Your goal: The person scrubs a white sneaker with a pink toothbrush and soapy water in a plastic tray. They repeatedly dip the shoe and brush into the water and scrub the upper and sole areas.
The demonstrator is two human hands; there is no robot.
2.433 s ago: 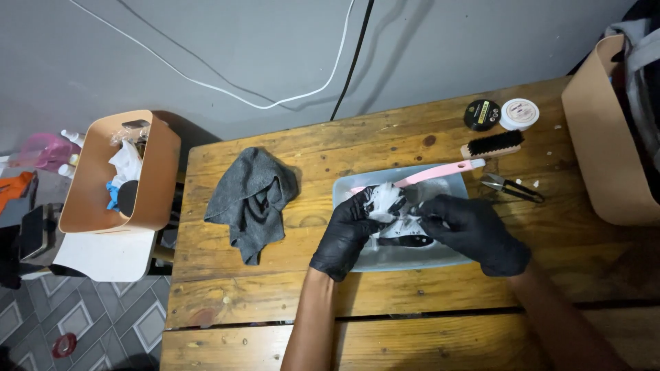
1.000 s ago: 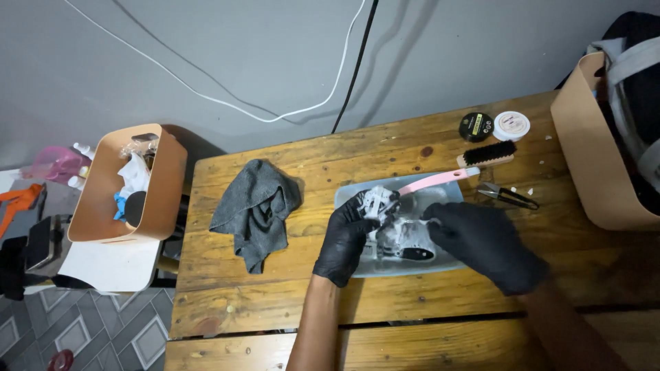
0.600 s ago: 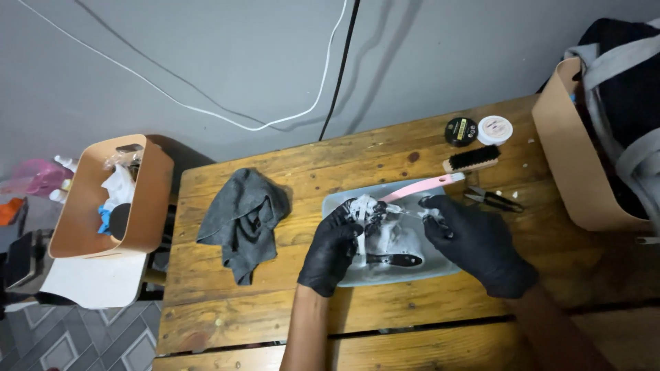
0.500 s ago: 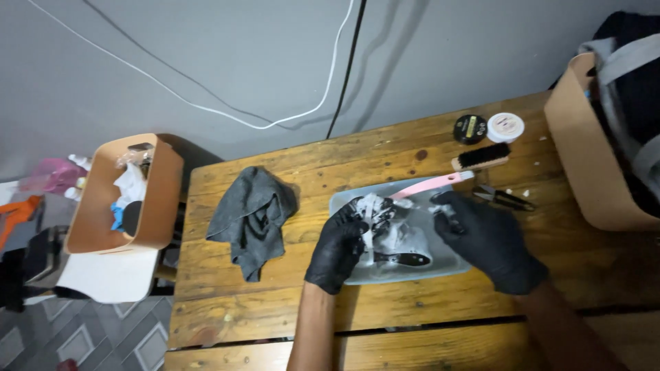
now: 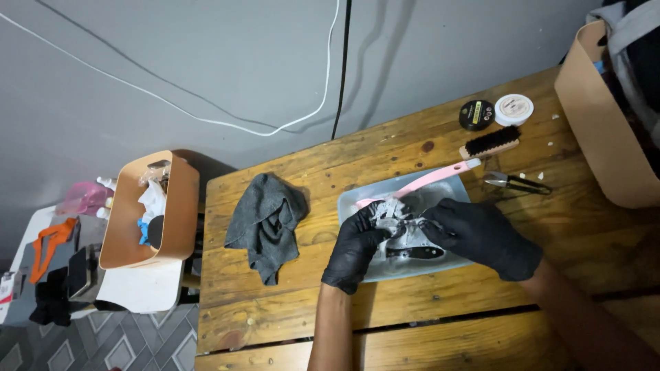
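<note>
A: What changed just now?

B: Not much. Both gloved hands stay over the grey tray (image 5: 357, 200), on the same crumpled grey-white cloth (image 5: 389, 210). The left hand (image 5: 357, 247) has crept up over the cloth's near edge; the right hand (image 5: 481, 233) has drawn in closer from the other side. My read: same wiping or working step still going, no switch of thing.

A: Fingers?

B: Left fingers (image 5: 368, 218) are curled, pinching the cloth. Right fingers (image 5: 434, 218) are narrow, bunched at the cloth's edge; whether they clamp it or something small under it, can't tell.

A: Where's the cloth, then?

B: In the tray, between the two sets of fingertips. Just nearer the person than the fingertips lies a dark oblong piece (image 5: 414, 253), in the tray too. A pink long-handled brush (image 5: 423, 184) rests slanted across the tray's far rim, just beyond the fingers.

A: Other containers?

B: Tan bin (image 5: 180, 206) well left of the left fingers, off the desk (image 5: 289, 309); it holds white crumpled stuff, something blue and a dark item, details too small. Tan bin (image 5: 598, 124) far right of the right fingers, with dark and grey fabric in it.

A: Loose bits?

B: Dark grey rag (image 5: 265, 220) left of the left fingers. Beyond the right fingers: wooden brush (image 5: 489, 143), black tin (image 5: 476, 114), white tin (image 5: 513, 108), metal tool (image 5: 515, 181).
</note>
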